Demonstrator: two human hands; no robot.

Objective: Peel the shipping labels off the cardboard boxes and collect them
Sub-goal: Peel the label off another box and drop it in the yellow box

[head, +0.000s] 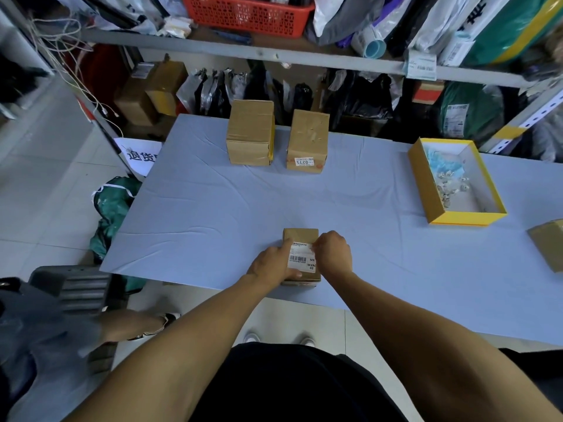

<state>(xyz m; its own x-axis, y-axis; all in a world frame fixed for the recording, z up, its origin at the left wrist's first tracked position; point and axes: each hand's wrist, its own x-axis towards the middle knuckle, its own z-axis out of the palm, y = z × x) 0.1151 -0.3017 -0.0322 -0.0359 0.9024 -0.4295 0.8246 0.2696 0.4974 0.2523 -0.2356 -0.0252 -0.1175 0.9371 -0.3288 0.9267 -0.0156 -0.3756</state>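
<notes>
A small cardboard box (300, 236) sits at the table's near edge with a white barcode shipping label (301, 257) on its top. My left hand (272, 261) grips the box's left side, thumb lying at the label's lower edge. My right hand (333, 252) pinches the label's upper right corner. Two taller cardboard boxes stand at the far side: a plain one (250, 132) and one (308, 141) with a small "0275" label (304, 162) low on its front. Another cardboard box (548, 243) shows at the right edge.
A yellow open box (455, 181) on the right holds crumpled paper scraps and something blue. The table (213, 208) has a pale blue cloth. Packed shelves stand behind; green bags lie on the floor at left. Another person's foot and a dark stool are at lower left.
</notes>
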